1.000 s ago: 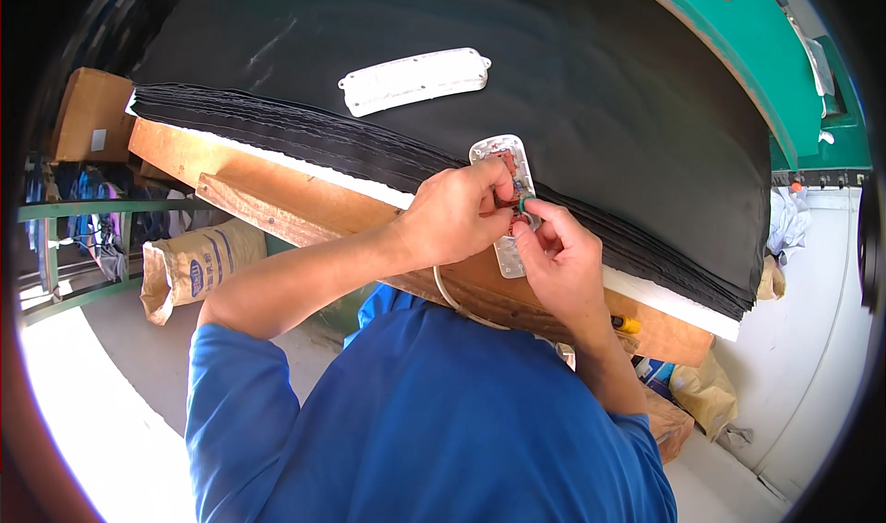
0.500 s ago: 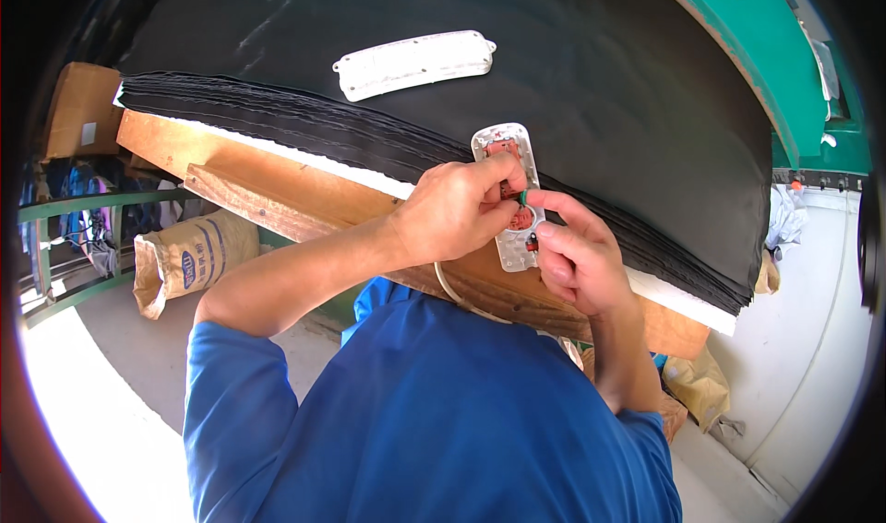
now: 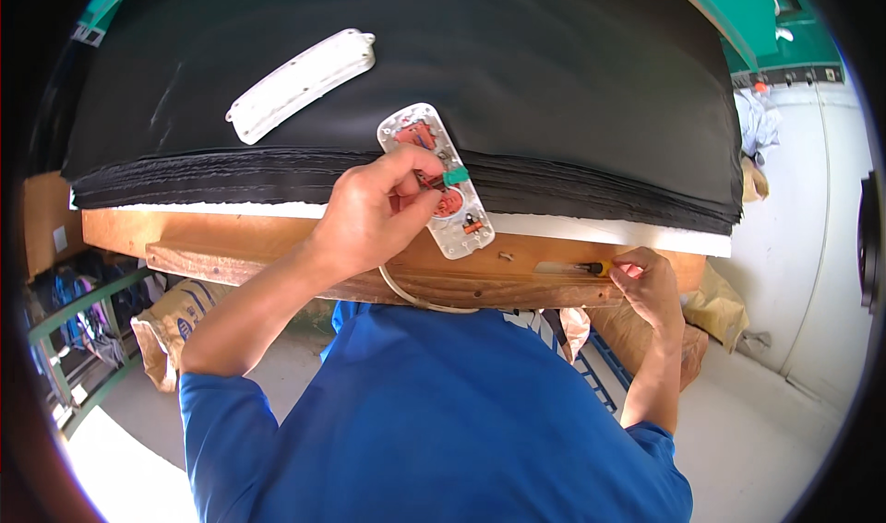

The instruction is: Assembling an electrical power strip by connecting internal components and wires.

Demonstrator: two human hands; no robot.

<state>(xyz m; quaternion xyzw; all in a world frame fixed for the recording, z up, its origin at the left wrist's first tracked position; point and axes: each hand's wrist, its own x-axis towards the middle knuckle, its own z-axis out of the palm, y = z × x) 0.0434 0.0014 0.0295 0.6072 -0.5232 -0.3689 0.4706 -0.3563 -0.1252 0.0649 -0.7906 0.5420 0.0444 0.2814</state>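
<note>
An opened white power strip half (image 3: 452, 240) with red inner parts and a cord lies slanted over the front edge of the black sheets. My left hand (image 3: 365, 209) is above it, thumb and fingers closed on a small green-ended part (image 3: 456, 175); the rest of this part is hidden by the fingers. At the right end of the wooden ledge, my right hand (image 3: 649, 288) has its fingers closed round what looks like a screwdriver (image 3: 600, 268) with a yellow and black handle. The matching white cover (image 3: 303, 85) rests farther back, on the left.
A tall stack of black sheets (image 3: 554, 80) covers the work surface. Along its front runs a wooden ledge (image 3: 360, 286). Paper sacks (image 3: 171, 329) stand below left, with more sacks (image 3: 715, 306) at right. Green machine parts (image 3: 729, 16) rise at the back right.
My right hand has left the power strip and moved right to the screwdriver on the ledge. The green-ended part stays in my left hand. The view has turned, shifting the scene.
</note>
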